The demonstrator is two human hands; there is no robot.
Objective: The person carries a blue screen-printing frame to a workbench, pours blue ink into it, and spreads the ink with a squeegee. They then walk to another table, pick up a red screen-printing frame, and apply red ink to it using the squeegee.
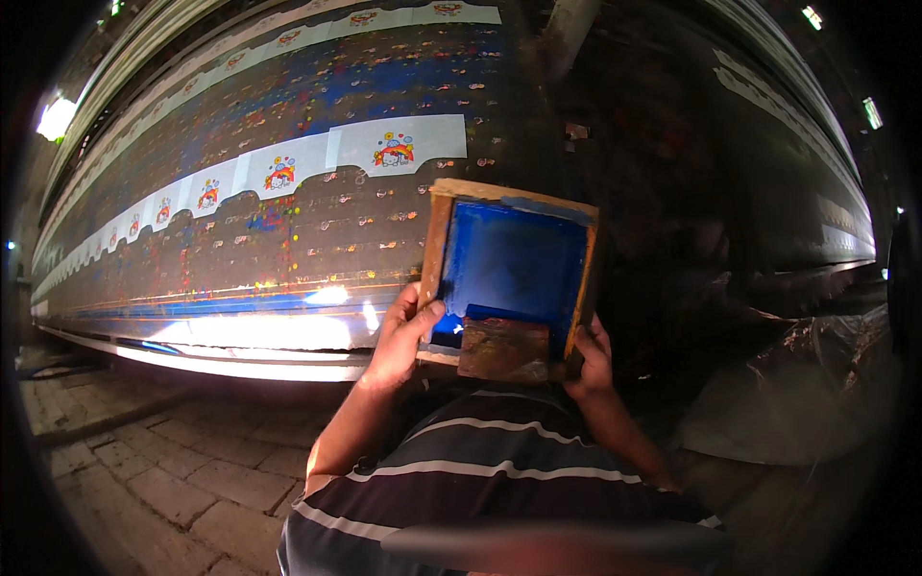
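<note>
Step in hand: judging by the coloured prints, a screen-printing job, with the wooden frame [514, 199] lifted between two placings
Wooden frame: held tilted before the striped shirt [499, 451], by the near right corner of the worktop [375, 252]; blue mesh [519, 254] fills it
Wooden block [504, 348]: dark brown, over the frame's near rail and part of the mesh; whether loose or wedged, I cannot tell
Left hand [396, 336]: closed on the frame's left side towards its near corner, thumb on top
Right hand [593, 360]: gripping the right side near the other near corner, fingers partly in shadow
Near strip [437, 134]: white pieces with colourful cartoon prints, running from just beyond the frame towards the worktop's left end
Far strip [394, 17]: similar printed pieces, nearer the worktop's far edge
Next move: calls for an even two-handed hold, so the block does not slide, and a square set-down against a chosen piece
Edges: the near edge shines with glare, which could hide a corner touching down; the right edge passes behind the frame
Room: widest between the near strip and the near edge, over paint-spotted surface; the brick floor [192, 480] lies left of the person
</note>
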